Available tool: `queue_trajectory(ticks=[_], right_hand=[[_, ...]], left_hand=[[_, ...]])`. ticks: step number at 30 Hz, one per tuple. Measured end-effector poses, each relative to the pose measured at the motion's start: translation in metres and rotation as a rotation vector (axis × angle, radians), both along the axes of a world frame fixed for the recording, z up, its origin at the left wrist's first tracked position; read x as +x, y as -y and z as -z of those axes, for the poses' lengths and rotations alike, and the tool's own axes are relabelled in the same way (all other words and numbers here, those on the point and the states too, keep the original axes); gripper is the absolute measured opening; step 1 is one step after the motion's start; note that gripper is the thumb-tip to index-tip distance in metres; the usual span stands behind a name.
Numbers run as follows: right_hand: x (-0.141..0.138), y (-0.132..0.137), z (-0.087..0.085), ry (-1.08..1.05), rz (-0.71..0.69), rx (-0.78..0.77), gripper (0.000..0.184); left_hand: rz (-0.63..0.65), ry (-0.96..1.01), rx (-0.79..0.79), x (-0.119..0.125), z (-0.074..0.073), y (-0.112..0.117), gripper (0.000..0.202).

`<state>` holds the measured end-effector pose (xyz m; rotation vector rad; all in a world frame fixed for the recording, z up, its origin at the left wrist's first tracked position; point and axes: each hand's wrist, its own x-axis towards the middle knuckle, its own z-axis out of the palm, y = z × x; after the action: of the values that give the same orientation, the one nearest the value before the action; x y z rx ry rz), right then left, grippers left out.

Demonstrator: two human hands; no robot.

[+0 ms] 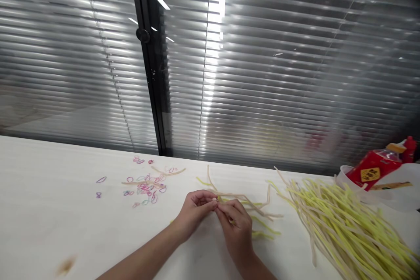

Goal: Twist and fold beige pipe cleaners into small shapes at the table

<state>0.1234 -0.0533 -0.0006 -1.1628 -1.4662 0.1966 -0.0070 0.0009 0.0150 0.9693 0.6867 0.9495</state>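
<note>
- Between the fingertips of the left hand (197,213) and the right hand (236,227), a small piece (215,200), pale and yellow, is pinched low in the middle of the view; it is mostly covered by the fingers, so its full shape cannot be told.
- Both forearms are cut off by the lower edge.
- Beside and behind the right hand, loose strands (253,205), beige and yellow, thin and softly bent, are partly hidden by it.
- At the right, a heap of similar strands (351,223) is cropped at its lower corner; a fuzzy surface is perhaps suggested.
- To the left, thin looped bands (144,188) in pink, purple and teal are scattered on the smooth white table (65,210).
- Behind the heap, a glossy red bottle (365,164) is seen tilted at a translucent container (405,199), whose right side is cut off.
- The background is filled by slatted, shiny blinds (262,74).
</note>
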Motion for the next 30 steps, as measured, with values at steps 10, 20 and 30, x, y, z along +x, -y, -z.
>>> queue_trajectory(ticks=[10,20,30], right_hand=[[0.0003,0.0002,0.0026,0.042,0.107,-0.050,0.004],[-0.0022,-0.0002,0.0006,0.134,0.118,0.041,0.006],[0.0012,0.0017,0.0042,0.162,0.081,0.029,0.024]], left_hand=[[-0.008,0.054,0.017,0.0012,0.0027,-0.0012,0.038],[-0.150,0.109,-0.088,0.0009,-0.0037,-0.0016,0.041],[-0.180,0.153,-0.130,0.0008,-0.0029,-0.0029,0.044]])
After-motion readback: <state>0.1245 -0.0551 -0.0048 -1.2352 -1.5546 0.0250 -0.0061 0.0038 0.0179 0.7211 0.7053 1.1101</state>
